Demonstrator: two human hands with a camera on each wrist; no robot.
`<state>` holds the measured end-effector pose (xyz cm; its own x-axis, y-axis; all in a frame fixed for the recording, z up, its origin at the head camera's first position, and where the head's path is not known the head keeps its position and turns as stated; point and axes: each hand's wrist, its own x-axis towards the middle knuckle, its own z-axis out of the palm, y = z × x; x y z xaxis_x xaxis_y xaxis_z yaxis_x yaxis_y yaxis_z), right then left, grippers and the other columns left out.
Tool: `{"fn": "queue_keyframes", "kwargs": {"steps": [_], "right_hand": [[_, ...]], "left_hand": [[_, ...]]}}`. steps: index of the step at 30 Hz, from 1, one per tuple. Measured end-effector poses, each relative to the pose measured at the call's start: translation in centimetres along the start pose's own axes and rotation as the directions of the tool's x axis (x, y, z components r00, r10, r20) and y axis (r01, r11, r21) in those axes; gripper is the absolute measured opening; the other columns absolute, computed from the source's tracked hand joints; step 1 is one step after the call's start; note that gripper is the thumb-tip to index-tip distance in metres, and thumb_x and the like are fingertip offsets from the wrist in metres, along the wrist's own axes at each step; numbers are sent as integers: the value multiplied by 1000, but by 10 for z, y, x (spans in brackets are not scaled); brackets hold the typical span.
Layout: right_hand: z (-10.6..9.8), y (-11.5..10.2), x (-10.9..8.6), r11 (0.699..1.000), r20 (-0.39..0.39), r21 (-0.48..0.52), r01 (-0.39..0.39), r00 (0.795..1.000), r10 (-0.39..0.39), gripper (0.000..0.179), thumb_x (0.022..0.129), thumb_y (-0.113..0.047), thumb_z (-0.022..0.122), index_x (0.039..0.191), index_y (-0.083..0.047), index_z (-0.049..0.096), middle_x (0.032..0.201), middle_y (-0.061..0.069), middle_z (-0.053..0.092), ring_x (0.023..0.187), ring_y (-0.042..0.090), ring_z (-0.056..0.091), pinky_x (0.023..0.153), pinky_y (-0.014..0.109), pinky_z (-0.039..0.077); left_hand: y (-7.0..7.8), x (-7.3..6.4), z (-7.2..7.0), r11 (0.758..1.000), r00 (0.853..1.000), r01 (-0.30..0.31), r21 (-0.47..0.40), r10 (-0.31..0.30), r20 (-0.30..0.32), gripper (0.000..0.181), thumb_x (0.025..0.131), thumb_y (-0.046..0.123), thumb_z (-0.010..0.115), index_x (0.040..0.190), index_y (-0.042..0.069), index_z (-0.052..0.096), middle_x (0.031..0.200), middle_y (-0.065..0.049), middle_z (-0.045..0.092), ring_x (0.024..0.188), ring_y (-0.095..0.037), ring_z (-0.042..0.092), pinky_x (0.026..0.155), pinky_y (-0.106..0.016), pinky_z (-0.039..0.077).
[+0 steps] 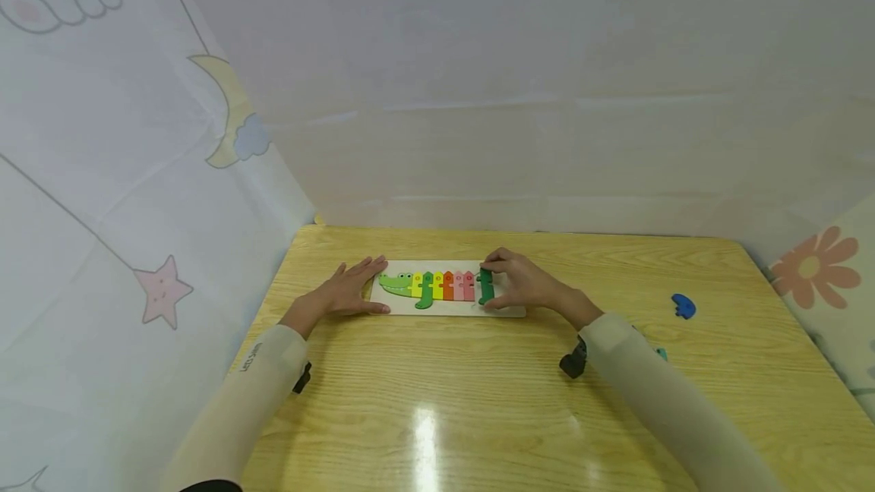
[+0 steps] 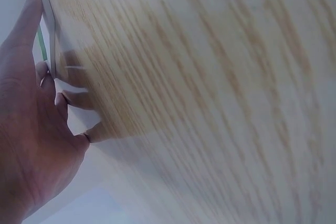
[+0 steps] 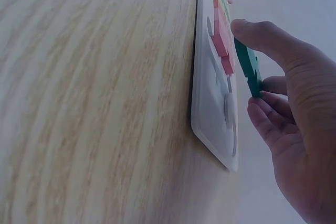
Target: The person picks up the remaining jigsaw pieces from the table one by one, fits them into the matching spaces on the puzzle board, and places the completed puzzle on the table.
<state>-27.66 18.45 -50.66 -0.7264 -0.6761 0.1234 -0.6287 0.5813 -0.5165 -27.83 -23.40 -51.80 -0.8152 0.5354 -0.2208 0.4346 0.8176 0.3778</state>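
Observation:
A white puzzle board (image 1: 403,311) lies on the table with a crocodile on it: a light green head (image 1: 396,287) at the left, then yellow, green, orange-red and pink body pieces. My left hand (image 1: 349,289) rests at the board's left end, fingers spread, thumb along the near edge. Between thumb and fingertips, my right hand (image 1: 528,283) pinches a dark green puzzle piece (image 1: 486,287). In the right wrist view that green piece (image 3: 247,66) is held just above the board, beside the pink pieces (image 3: 223,43). Recessed outlines show in the board's bare right end (image 3: 215,108).
Farther right on the wooden table (image 1: 437,370) lies a blue puzzle piece (image 1: 683,306). A teal piece (image 1: 661,353) is partly hidden behind my right sleeve. Printed cloth walls (image 1: 478,135) rise at the back and both sides.

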Motion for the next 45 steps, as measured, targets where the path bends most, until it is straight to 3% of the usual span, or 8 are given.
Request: {"fn": "queue_keyframes", "kwargs": {"steps": [16,45], "right_hand": [[13,8,4,1000,12,-15,6,1000,-6,84,80,-36,95,142,9,62,135,19,59,121,33,62,102,49,56],[17,6,9,999,27,-48,2,1000,0,84,80,-40,95,142,7,63,136,19,60,121,33,62,102,48,56]], "left_hand": [[1,-2,-1,1000,1000,-3,-14,3,1,107,93,61,75,171,12,21,178,-11,15,164,-37,12,125,-73,3],[1,-2,-1,1000,1000,-4,-19,3,-11,107,93,61,75,171,11,22,178,-11,16,164,-37,12,125,-73,4]]}}
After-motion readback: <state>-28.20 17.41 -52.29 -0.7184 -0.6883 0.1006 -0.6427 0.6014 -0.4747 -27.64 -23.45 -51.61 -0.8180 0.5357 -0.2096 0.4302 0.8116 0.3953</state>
